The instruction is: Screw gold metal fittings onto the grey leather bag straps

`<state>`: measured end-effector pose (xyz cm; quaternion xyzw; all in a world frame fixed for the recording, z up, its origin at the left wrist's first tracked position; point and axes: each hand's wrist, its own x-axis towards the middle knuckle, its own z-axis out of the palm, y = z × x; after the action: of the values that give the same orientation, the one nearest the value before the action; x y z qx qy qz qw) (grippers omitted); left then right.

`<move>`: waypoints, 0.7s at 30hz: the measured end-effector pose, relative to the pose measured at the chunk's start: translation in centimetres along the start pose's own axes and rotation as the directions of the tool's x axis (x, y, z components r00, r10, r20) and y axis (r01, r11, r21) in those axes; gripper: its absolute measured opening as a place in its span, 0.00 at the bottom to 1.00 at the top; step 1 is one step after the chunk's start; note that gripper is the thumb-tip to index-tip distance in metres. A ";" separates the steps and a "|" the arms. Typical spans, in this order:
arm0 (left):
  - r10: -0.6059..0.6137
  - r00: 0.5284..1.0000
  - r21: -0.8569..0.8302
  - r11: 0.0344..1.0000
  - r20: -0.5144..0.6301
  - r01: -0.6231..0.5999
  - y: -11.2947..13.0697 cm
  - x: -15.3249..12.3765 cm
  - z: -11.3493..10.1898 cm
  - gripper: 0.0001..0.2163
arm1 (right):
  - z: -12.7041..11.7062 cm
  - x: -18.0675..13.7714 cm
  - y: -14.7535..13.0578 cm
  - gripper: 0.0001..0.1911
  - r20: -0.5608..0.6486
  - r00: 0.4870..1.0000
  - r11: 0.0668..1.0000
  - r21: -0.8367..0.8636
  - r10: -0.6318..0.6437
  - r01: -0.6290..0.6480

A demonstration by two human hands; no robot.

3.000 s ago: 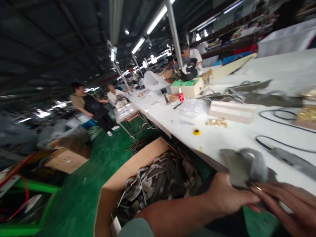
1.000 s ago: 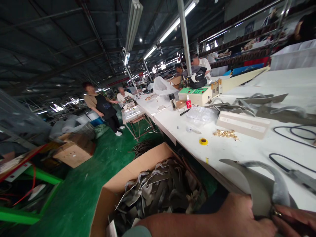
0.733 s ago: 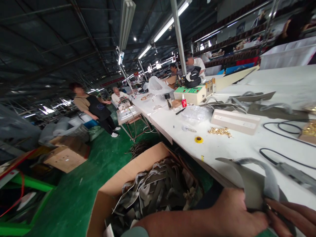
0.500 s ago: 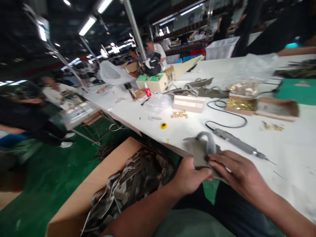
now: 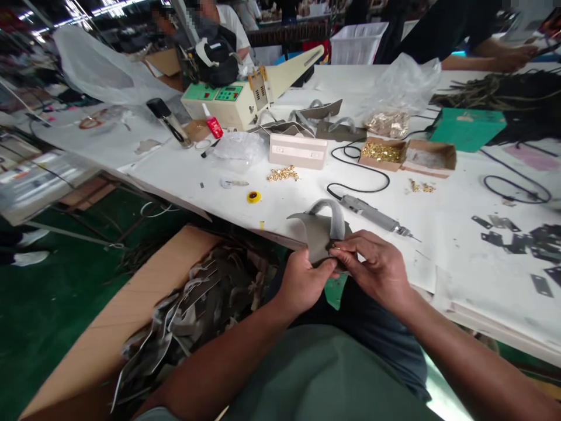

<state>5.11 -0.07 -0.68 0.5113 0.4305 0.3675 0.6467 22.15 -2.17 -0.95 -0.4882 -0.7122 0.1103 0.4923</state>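
My left hand (image 5: pixel 304 279) is closed on the near edge of an olive-grey leather panel (image 5: pixel 314 234), thumb on top. The panel carries a curved grey strap loop (image 5: pixel 336 219) and overhangs the table's front edge. My right hand (image 5: pixel 377 266) pinches a tiny gold-coloured fitting (image 5: pixel 335 246) at the loop's near end; its exact shape is too small to tell. Beyond the panel lies a grey electric screwdriver (image 5: pixel 370 213) with its thin bit pointing right. A small pile of gold fittings (image 5: pixel 283 173) sits farther back.
Cardboard boxes hold gold fittings (image 5: pixel 381 151) beside a green box (image 5: pixel 467 128). Dark metal plates (image 5: pixel 521 240) lie at right. A yellow tape roll (image 5: pixel 253 197) and a pale block (image 5: pixel 298 151) are on the table (image 5: pixel 197 187). Below left stands a carton (image 5: pixel 144 292) of leather pieces.
My view has swung right and down, bringing the dark metal plates into sight. My right fingertips now show a gold glint at the loop's end. The left hand keeps its hold on the panel.
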 end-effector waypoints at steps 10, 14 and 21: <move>0.013 1.000 -0.081 0.997 -0.002 -0.013 0.2 0.1 0.6 0.13 | 0.3 -1.3 0.3 0.13 -0.090 0.995 0.998 0.048 -0.043 0.047; -0.017 1.000 -0.126 0.992 -0.014 0.016 0.9 0.4 0.0 0.18 | -1.1 -2.1 0.5 0.18 -0.162 0.979 0.991 0.060 0.125 -0.116; -0.139 0.977 0.071 0.989 0.163 0.129 2.2 -0.5 1.3 0.23 | -3.1 -3.2 -1.1 0.26 0.183 0.664 0.412 0.658 0.725 -0.631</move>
<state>6.01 -0.54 1.70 0.5292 0.4189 0.2658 0.6883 24.12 -6.31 -0.62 -0.5265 -0.3271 0.5168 0.5905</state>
